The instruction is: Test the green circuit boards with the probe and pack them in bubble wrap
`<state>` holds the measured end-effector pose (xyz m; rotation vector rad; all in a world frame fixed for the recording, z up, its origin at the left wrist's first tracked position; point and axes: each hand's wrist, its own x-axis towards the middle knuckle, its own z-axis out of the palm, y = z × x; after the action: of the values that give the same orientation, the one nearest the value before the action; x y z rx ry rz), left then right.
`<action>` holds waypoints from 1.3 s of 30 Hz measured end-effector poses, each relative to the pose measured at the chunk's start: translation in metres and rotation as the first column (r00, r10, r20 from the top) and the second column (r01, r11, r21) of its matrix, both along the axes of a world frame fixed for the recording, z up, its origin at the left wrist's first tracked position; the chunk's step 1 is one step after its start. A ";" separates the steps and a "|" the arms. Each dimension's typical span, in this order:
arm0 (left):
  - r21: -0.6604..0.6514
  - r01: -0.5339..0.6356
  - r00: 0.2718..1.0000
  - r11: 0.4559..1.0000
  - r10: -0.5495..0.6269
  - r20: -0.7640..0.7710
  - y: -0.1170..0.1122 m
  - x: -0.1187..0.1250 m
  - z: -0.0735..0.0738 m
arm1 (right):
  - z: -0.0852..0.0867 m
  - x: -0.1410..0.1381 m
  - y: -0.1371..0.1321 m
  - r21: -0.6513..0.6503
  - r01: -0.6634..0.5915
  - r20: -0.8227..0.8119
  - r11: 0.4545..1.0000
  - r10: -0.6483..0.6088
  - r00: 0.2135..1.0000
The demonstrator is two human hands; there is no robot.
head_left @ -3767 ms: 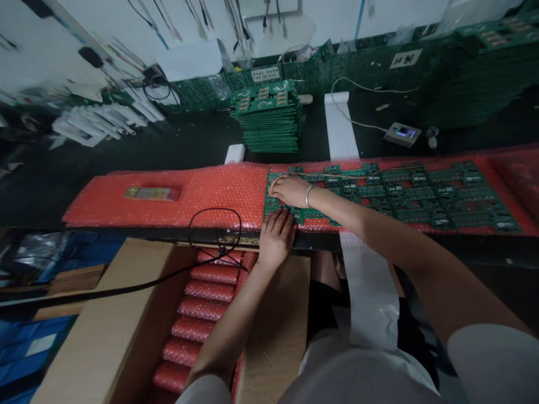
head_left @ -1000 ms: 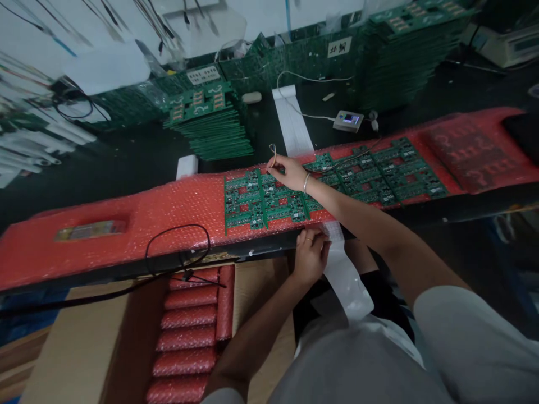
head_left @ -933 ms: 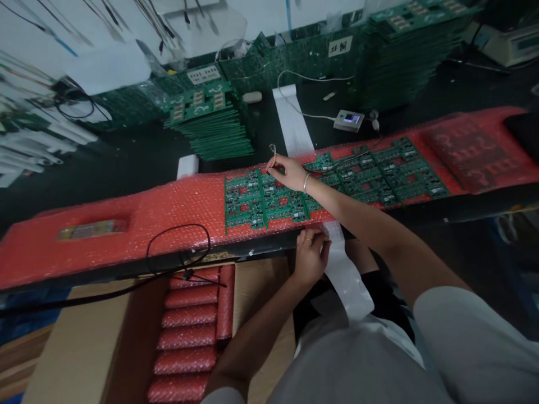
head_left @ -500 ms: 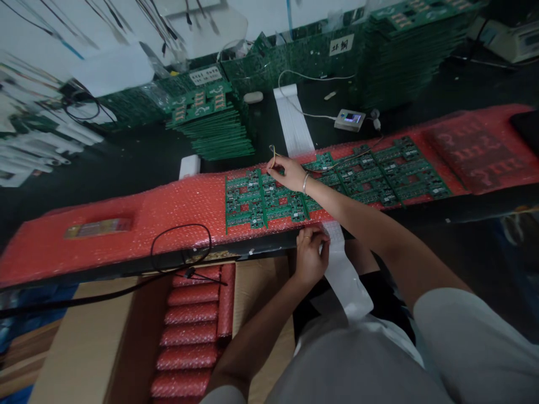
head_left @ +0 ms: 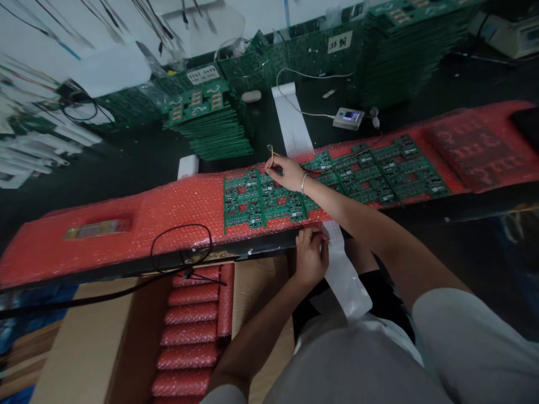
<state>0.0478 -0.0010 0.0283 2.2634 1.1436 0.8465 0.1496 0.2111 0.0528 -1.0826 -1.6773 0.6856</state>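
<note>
My right hand [head_left: 285, 173] is closed in a pinch on the end of a thin wire lead [head_left: 270, 152], above the upper part of a row of green circuit boards [head_left: 243, 203]. Behind my wrist the lead runs over the boards toward a small white tester [head_left: 348, 118] with a lit screen. Red bubble wrap [head_left: 185, 205] lies under the boards. At the front edge of the bench my left hand [head_left: 311, 255] has curled fingers, beside a long white label strip [head_left: 346, 275] hanging over the edge. Whatever its fingertips grip is hidden.
Stacks of circuit boards [head_left: 214, 132] stand at the back of the bench, near a further part of the strip [head_left: 290, 120]. Below, at left, a cardboard box [head_left: 90, 336] holds red bubble-wrapped rolls [head_left: 189, 334]. A black cable [head_left: 126, 292] loops across the bench edge.
The whole view has shifted very slightly. Both hands keep practically the same place and pose, the right one still pinching the wire lead.
</note>
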 end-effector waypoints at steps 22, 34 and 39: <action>-0.122 0.132 0.956 0.984 -0.159 -0.248 0.257 -0.190 0.078 | 0.002 -0.009 -0.013 -0.027 0.061 -0.014 0.998 -0.061 0.998; -0.058 0.149 0.937 0.987 -0.160 -0.312 0.257 -0.186 0.070 | 0.003 -0.007 -0.013 -0.026 0.067 -0.001 0.997 -0.068 0.998; -0.046 0.139 0.936 0.989 -0.146 -0.321 0.256 -0.184 0.071 | 0.000 -0.005 -0.012 -0.042 0.059 0.011 0.997 -0.058 0.998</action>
<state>-0.1367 0.2549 0.0996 2.4945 1.0983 0.4111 0.1441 0.1989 0.0525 -1.1618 -1.6393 0.6816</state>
